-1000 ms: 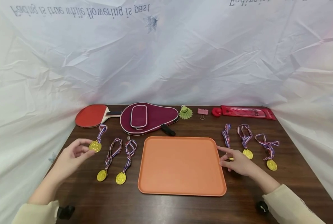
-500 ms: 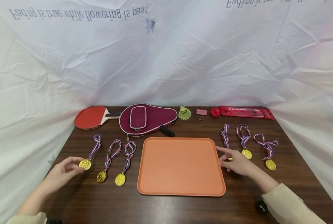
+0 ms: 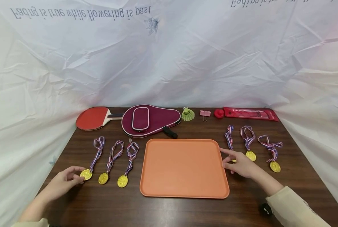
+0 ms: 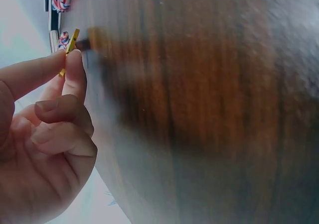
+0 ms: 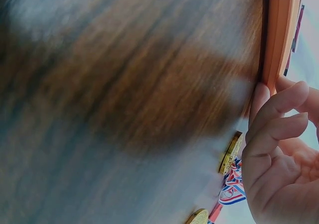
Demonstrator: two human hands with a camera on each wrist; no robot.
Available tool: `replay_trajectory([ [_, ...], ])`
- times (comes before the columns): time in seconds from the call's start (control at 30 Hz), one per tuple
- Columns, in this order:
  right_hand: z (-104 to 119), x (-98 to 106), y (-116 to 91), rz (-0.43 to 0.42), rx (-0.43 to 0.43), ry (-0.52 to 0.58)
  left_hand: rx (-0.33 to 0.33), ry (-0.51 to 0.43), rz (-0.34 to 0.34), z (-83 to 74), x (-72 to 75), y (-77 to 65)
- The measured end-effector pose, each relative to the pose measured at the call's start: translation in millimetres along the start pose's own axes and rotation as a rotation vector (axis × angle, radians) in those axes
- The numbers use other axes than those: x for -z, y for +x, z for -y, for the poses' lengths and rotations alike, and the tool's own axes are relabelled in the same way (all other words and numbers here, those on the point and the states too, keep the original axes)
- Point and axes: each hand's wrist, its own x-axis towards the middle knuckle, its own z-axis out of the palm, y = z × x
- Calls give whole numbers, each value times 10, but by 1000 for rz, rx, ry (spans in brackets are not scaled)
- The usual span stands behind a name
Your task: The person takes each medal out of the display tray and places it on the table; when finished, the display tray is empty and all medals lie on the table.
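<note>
At the table's left, my left hand [image 3: 60, 185] pinches the gold disc of a medal [image 3: 86, 174] between thumb and fingers. Its striped ribbon [image 3: 96, 154] stretches away toward the back. The left wrist view shows this medal [image 4: 73, 41] edge-on at the fingertips. Beside it lie two more medals [image 3: 103, 178] [image 3: 122, 181]. An orange rectangular tray [image 3: 184, 168] lies in the middle. My right hand [image 3: 241, 164] touches the tray's right edge with its fingertips; the right wrist view shows them against the tray's side [image 5: 279, 35]. That hand partly covers one medal at the right.
Two more medals [image 3: 251, 155] [image 3: 275, 166] lie at the right. Along the back are a red table tennis bat [image 3: 92, 118], a maroon bat case [image 3: 163, 118], a shuttlecock [image 3: 188, 114], a pink binder clip [image 3: 205, 113], a small red object [image 3: 218, 113] and a red packet [image 3: 251, 113].
My left hand has drawn the medal toward the front and slightly left, and its ribbon now lies stretched out behind it. The right hand has stayed at the tray's edge.
</note>
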Motion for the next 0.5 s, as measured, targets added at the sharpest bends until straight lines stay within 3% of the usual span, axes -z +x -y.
replay_trajectory([
  [0.33, 12, 11, -13, -5, 3, -5, 57, 93, 4, 9, -27, -2],
  [0.5, 12, 12, -15, -13, 9, -15, 30, 101, -53, -32, 27, 12],
])
